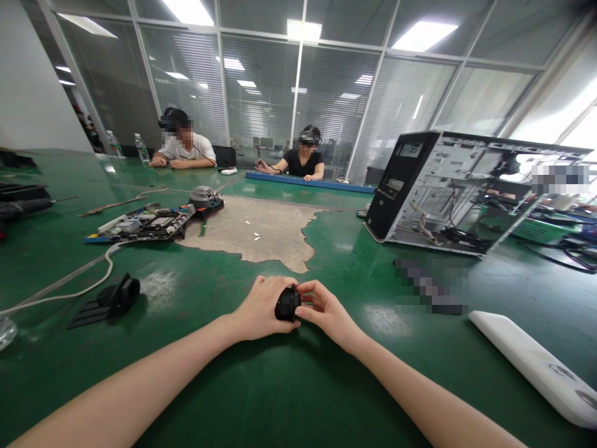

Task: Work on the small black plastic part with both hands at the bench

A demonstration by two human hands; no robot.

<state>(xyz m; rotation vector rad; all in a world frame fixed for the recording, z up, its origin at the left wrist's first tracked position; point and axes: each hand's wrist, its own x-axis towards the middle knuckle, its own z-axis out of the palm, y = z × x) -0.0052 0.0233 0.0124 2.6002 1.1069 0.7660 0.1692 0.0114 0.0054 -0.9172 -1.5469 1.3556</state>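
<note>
A small black rounded part (288,303) sits between my two hands, low over the green table. My left hand (263,309) is wrapped round it from the left, thumb below. From the right, my right hand (325,308) pinches its edge with thumb and fingers. The far side of the part is hidden, and its exact kind cannot be made out. To the left of my hands lies a black bracket (109,298) with a round piece and flat slotted fins.
A circuit board (144,223) and a round fan-like cooler (205,197) lie at left, near a white cable (109,267). An opened computer case (433,193) stands at right. A white elongated device (532,364) lies near right. Two people (186,146) sit across the table.
</note>
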